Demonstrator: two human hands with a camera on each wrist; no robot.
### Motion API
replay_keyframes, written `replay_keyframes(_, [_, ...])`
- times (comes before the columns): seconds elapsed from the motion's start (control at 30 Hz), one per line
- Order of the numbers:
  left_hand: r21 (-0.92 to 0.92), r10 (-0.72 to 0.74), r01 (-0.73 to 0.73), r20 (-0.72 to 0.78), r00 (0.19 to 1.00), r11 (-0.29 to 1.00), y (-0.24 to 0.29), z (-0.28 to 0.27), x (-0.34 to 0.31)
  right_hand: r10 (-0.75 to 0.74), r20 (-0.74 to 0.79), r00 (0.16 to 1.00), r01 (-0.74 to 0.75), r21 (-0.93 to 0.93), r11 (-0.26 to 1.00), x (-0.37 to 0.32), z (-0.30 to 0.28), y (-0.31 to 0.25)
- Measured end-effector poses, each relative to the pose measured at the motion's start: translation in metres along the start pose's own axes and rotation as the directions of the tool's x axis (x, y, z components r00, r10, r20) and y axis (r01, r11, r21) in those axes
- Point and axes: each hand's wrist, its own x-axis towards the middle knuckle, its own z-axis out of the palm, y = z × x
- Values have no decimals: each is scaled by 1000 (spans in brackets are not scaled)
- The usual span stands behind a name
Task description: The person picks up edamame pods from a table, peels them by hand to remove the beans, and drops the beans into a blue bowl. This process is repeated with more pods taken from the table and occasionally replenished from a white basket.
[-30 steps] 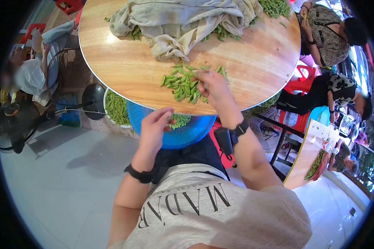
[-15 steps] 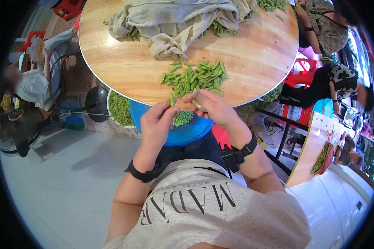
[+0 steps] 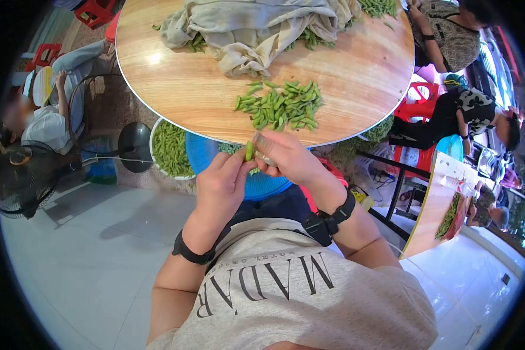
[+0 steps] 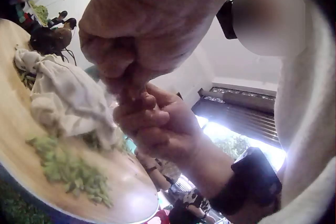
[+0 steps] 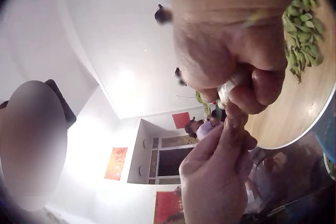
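In the head view my left hand (image 3: 219, 185) pinches a green soybean pod (image 3: 249, 151) between thumb and fingers, just past the near edge of the table. My right hand (image 3: 289, 158) meets it from the other side, its curled fingers and thumb at the pod's end. A whitish wrapping (image 5: 226, 91) shows among the right fingers in the right wrist view. Below both hands is a blue basin (image 3: 268, 188) with shelled green beans (image 3: 230, 148) in it, partly hidden by the hands. A loose pile of pods (image 3: 283, 106) lies on the round wooden table (image 3: 175, 96) beyond them.
A crumpled beige cloth (image 3: 262, 35) covers more pods at the table's far side. A tub of pods (image 3: 170, 151) stands left of the basin. Several people sit around, and a fan (image 3: 26, 175) stands at left. A board with pods (image 3: 426, 216) is at right.
My right hand has come back from the pile on the table to meet the left. A pod now sits upright in the left fingers, and the two hands have closed together on it.
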Motion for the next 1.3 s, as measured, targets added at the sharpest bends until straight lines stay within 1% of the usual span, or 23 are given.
replay_keyframes(0.13, [0, 22, -22, -3, 1000, 1000, 1, -6, -3, -57, -22, 998, 56, -60, 997, 0, 7, 6])
replay_keyframes(0.27, [-35, 4, -5, -27, 1000, 999, 1, -7, -6, -131, -100, 986, 126, -58, 990, 0, 18, 14])
replay_keyframes(0.37, [-209, -66, 50, -73, 995, 977, -2, -3, -8, -152, -155, 976, 150, -22, 988, 0, 25, 18])
replay_keyframes(0.4, [-319, -172, 144, -62, 983, 937, -6, 0, -10, -162, -169, 972, 162, -13, 987, 0, 27, 18])
replay_keyframes(0.47, [-519, -374, 318, -3, 928, 794, -12, 8, -15, -185, -197, 963, 185, -19, 982, 0, 30, 21])
replay_keyframes(0.53, [-681, -514, 470, 158, 843, 561, -9, 3, -10, -219, -224, 950, 212, -55, 976, 2, 31, 25])
replay_keyframes(0.57, [-734, -563, 532, 249, 788, 421, -9, 1, -7, -269, -221, 937, 252, -105, 962, 4, 30, 29])
replay_keyframes(0.63, [-750, -578, 575, 323, 749, 326, -15, 0, -7, -363, -211, 908, 324, -197, 925, 5, 31, 39])
replay_keyframes(0.67, [-755, -581, 594, 360, 730, 279, -18, 0, -6, -373, -202, 906, 327, -225, 918, 5, 31, 41])
replay_keyframes(0.73, [-748, -567, 618, 408, 716, 243, -28, 1, -6, -390, -186, 902, 331, -282, 900, 6, 31, 46])
replay_keyframes(0.83, [-740, -580, 645, 445, 683, 192, -39, 8, -9, -534, -126, 836, 418, -484, 768, 9, 30, 60])
replay_keyframes(0.87, [-736, -588, 653, 453, 670, 176, -42, 11, -11, -486, -127, 865, 401, -410, 819, 9, 29, 63])
replay_keyframes(0.93, [-698, -518, 706, 562, 645, 120, -55, 11, -15, -385, -115, 916, 348, -254, 903, 8, 24, 68])
replay_keyframes(0.97, [-675, -478, 731, 613, 629, 96, -60, 11, -17, -289, -99, 952, 265, -198, 944, 8, 20, 70])
replay_keyframes(1.03, [-599, -514, 783, 626, 587, 165, -61, 11, -20, -87, -52, 995, 82, -83, 993, 7, 11, 74])
replay_keyframes(1.07, [-559, -531, 805, 629, 567, 197, -61, 12, -21, -36, -49, 998, 31, -109, 994, 7, 7, 73])
replay_keyframes(1.13, [-536, -518, 785, 597, 612, 311, -59, 14, -24, 68, -40, 997, -74, -162, 984, 7, 4, 71])
replay_keyframes(1.17, [-520, -510, 772, 582, 634, 367, -58, 15, -26, -48, -107, 993, 25, -204, 979, 6, 8, 75])
replay_keyframes(1.2, [-499, -510, 766, 571, 643, 406, -57, 16, -27, -168, -170, 971, 121, -256, 959, 7, 13, 81])
replay_keyframes(1.23, [-479, -510, 757, 560, 653, 444, -57, 17, -27, -287, -225, 931, 210, -314, 926, 8, 16, 85])
replay_keyframes(1.27, [-458, -509, 747, 548, 664, 482, -58, 18, -28, -272, -207, 940, 203, -301, 932, 10, 13, 89])
replay_keyframes(1.3, [-450, -509, 753, 556, 657, 481, -59, 19, -30, -257, -186, 949, 197, -287, 937, 13, 9, 93])
